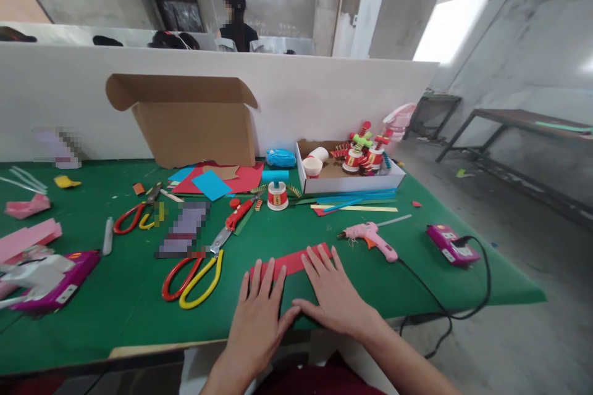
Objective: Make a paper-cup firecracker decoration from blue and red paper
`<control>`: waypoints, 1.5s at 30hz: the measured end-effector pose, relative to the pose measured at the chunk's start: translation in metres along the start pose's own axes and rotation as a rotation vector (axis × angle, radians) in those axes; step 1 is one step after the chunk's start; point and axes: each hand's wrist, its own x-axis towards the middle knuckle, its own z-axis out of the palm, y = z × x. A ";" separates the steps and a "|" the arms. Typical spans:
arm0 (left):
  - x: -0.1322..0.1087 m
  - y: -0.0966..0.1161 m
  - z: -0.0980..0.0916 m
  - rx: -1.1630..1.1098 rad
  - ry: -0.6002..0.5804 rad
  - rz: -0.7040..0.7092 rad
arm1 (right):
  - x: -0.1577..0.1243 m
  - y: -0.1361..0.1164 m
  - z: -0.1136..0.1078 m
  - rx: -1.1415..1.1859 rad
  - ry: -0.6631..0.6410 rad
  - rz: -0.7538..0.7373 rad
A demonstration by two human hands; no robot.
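A strip of red paper (293,264) lies flat near the front edge of the green-covered table (134,296). My left hand (260,308) presses on its left end with fingers stretched out. On the right end rests my right hand (330,293), its fingers also straight and spread. The thumbs nearly meet below the paper, and the fingers cover parts of it. Left of my hands lie large scissors (217,244) with one red and one yellow handle loop. To the right is a pink hot glue gun (370,237) with a glue stick in its back.
A white box (352,184) holds paper cups and small crafted figures. Before it stands a cup figure (278,197) with folded paper arms. Coloured paper (241,176), smaller scissors (139,213), a purple power strip (451,245) with a cable, and an upright cardboard lid (194,129) surround the work area.
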 end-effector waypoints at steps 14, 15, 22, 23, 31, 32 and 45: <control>0.014 -0.015 -0.009 0.053 -0.052 0.046 | 0.022 -0.006 0.007 -0.007 -0.063 -0.054; 0.010 -0.016 -0.009 0.054 -0.051 0.042 | 0.022 -0.007 0.006 -0.008 -0.064 -0.054; 0.008 -0.025 -0.035 0.036 -0.093 -0.030 | 0.022 -0.006 0.008 0.002 -0.052 -0.056; 0.018 -0.033 -0.044 0.021 -0.127 -0.050 | 0.022 -0.006 0.009 0.000 -0.045 -0.061; 0.148 -0.147 -0.067 0.067 -0.238 -0.253 | 0.021 -0.005 0.009 -0.003 -0.040 -0.058; 0.157 -0.156 -0.061 0.065 -0.240 -0.248 | 0.021 -0.006 0.008 -0.003 -0.045 -0.055; 0.146 -0.158 -0.068 0.035 -0.125 -0.370 | 0.021 -0.005 0.000 0.034 -0.081 -0.033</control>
